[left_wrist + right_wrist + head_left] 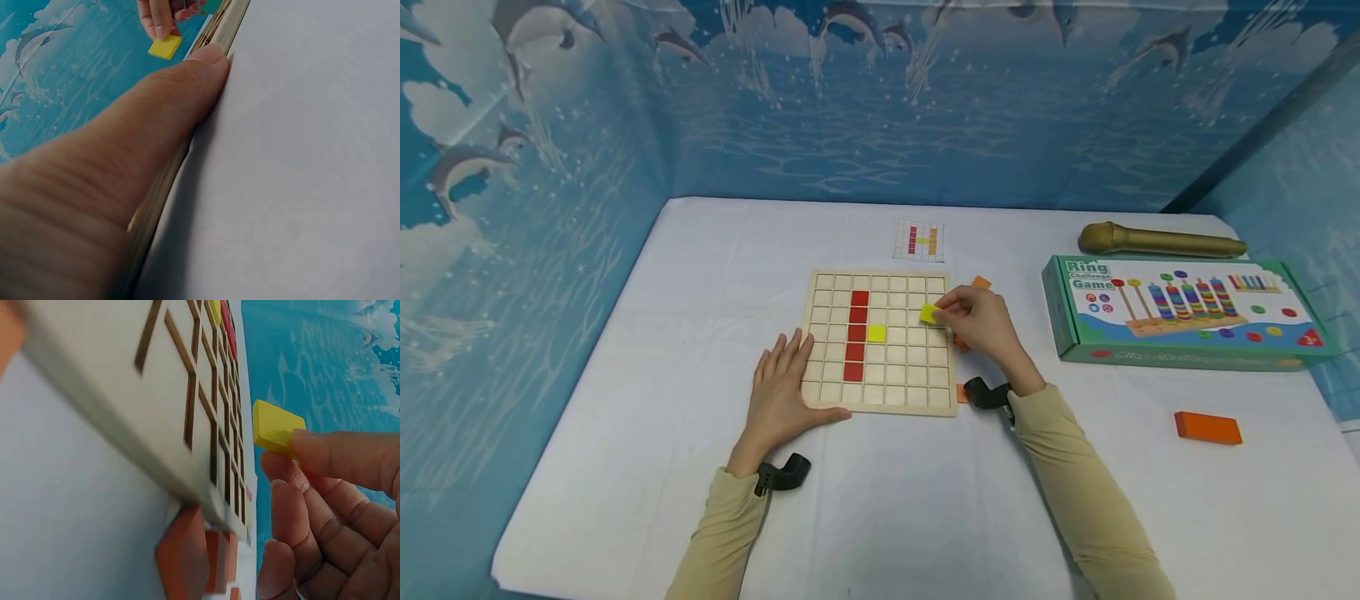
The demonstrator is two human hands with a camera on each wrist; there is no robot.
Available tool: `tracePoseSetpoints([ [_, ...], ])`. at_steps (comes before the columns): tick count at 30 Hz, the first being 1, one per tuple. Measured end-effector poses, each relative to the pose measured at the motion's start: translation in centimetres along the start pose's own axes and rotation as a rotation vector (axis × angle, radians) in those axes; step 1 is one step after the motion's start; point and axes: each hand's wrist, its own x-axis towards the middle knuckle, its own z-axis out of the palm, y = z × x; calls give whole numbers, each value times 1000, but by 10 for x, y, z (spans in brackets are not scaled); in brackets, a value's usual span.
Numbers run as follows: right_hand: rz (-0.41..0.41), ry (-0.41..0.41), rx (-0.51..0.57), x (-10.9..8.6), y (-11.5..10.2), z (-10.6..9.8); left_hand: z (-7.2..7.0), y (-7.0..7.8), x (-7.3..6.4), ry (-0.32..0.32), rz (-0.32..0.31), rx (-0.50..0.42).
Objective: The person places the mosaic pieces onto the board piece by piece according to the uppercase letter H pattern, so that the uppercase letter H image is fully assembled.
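A wooden grid board (pixel 917 375) lies on the white table. Several red tiles (pixel 857 332) form a column in it, and a yellow tile (pixel 876 334) sits just right of that column. Between thumb and fingers, my right hand (pixel 981 321) pinches another yellow square tile (pixel 928 314) over the board's right side. In the right wrist view that tile (pixel 275 427) is held above the grid. My left hand (pixel 782 392) rests at the board's lower left corner, fingers straight along the left edge. Its thumb (pixel 181 84) touches the front edge.
Orange pieces (pixel 981 282) lie along the board's right edge, partly hidden by my right hand. A small pattern card (pixel 918 256) is behind the board. To the right are a green Ring Challenge Game box (pixel 1187 357), a gold microphone (pixel 1172 242) and an orange block (pixel 1208 428).
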Motion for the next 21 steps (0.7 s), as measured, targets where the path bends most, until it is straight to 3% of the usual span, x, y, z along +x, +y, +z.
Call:
tracePoseSetpoints([
  [21,-7,-178,-70,4,-22,27,0,0,-1,-8,-3,3],
])
